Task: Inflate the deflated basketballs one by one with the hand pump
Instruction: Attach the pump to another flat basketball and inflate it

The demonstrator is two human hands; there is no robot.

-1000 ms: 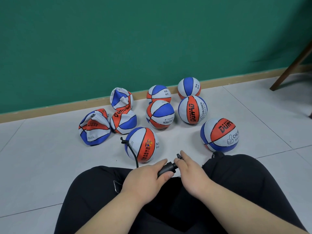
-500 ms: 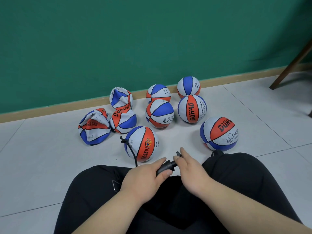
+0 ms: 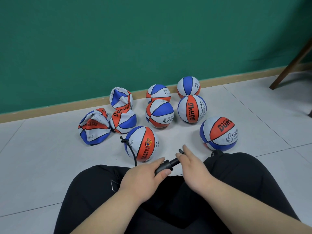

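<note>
A green wall (image 3: 118,39) is seen behind a pale tiled floor (image 3: 42,166), on which a person in black trousers (image 3: 236,183) is seated. Nine small balls are spread on the floor between the knees and the wall. Five round balls (image 3: 192,108) are grouped to the right and are judged finished. Three crumpled balls (image 3: 94,128) lie close together at the left and are judged not yet done. The ninth ball (image 3: 141,143), just beyond the knees, looks nearly round and is taken to be the one being filled, so well over half the work appears done. Low over the lap, the left hand (image 3: 141,176) is wrapped round the barrel of the pump (image 3: 164,167), thumb underneath. The right hand (image 3: 194,168) is closed on the handle, whose black tip shows beside the fingers, and a short length of rod is exposed between the two hands. A thin black hose (image 3: 130,152) is run from the pump to the left side of the ninth ball.
</note>
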